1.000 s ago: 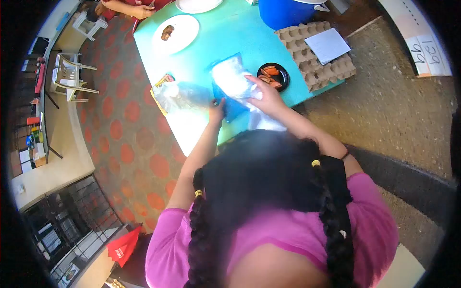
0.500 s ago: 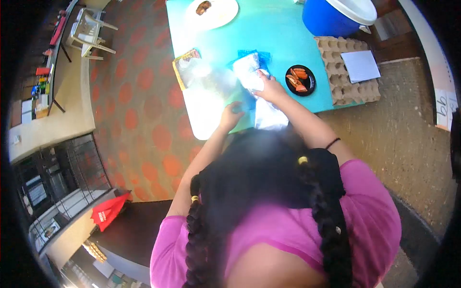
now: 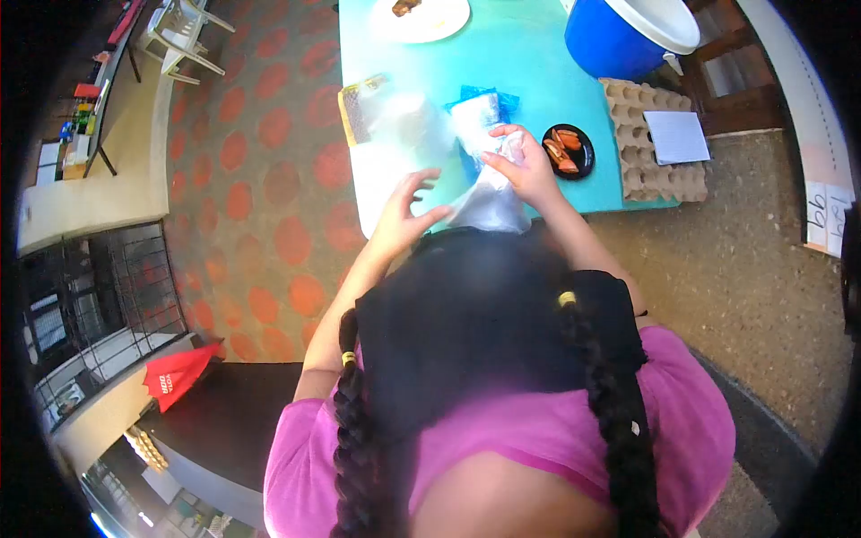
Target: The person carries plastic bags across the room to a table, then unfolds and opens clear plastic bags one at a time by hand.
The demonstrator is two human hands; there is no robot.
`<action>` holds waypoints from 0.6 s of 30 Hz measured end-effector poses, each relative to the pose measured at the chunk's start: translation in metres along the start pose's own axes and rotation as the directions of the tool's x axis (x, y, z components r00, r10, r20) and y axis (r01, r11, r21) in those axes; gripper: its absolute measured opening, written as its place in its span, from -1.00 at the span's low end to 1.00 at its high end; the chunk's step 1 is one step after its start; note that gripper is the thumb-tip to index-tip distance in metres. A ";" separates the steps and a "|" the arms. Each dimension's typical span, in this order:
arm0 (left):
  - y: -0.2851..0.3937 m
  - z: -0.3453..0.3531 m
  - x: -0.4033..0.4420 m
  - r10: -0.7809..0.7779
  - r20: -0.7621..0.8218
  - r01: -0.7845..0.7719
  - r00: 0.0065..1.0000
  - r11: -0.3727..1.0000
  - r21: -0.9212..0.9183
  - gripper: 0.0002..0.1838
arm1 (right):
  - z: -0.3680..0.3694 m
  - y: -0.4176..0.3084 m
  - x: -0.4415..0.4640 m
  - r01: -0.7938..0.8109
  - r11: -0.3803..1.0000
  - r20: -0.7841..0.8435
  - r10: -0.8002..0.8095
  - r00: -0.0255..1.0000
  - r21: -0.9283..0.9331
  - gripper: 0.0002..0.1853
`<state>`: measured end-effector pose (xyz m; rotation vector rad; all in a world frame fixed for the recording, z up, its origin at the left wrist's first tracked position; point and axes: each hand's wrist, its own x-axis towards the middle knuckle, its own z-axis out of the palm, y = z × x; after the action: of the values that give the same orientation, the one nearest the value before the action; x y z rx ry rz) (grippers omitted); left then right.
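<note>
My right hand [image 3: 525, 170] pinches a crumpled, shiny whitish plastic bag [image 3: 493, 204], which hangs down at the near edge of the turquoise table [image 3: 529, 63]. My left hand [image 3: 408, 213] is to the left of it, thumb and fingers apart and empty; its thumb tip comes close to the bag's edge, and I cannot tell whether they touch. Just beyond my right hand lies a white and blue plastic packet [image 3: 478, 112]. Right of that hand is a small black plate [image 3: 583, 160] with orange-red wedges [image 3: 565, 161]. Glare blurs a clear plastic packet with a yellow edge [image 3: 352, 117] on the left.
A white plate [image 3: 439, 27] with a brown food piece is at the far side. At the right are a blue bucket [image 3: 601, 40] with a white lid, and an egg tray [image 3: 632, 170] with a white paper [image 3: 677, 137] on it. A plastic chair [image 3: 184, 40] stands far left.
My right hand has drawn back slightly toward me and right, lifting and bunching the plastic bag. My left hand has moved left and its fingers have spread. The whole view has shifted a little.
</note>
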<state>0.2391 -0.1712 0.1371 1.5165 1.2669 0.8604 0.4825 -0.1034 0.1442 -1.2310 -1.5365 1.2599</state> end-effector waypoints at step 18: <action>0.038 -0.033 -0.046 -0.252 -0.389 -0.086 0.886 0.735 -0.672 -0.95 | 0.037 -0.063 -0.012 -0.186 0.918 0.175 0.131 0.976 0.349 -0.66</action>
<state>0.2106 -0.2094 0.1859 0.6680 1.1369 1.4871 0.4373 -0.1252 0.1985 -1.0520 -1.2434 1.6903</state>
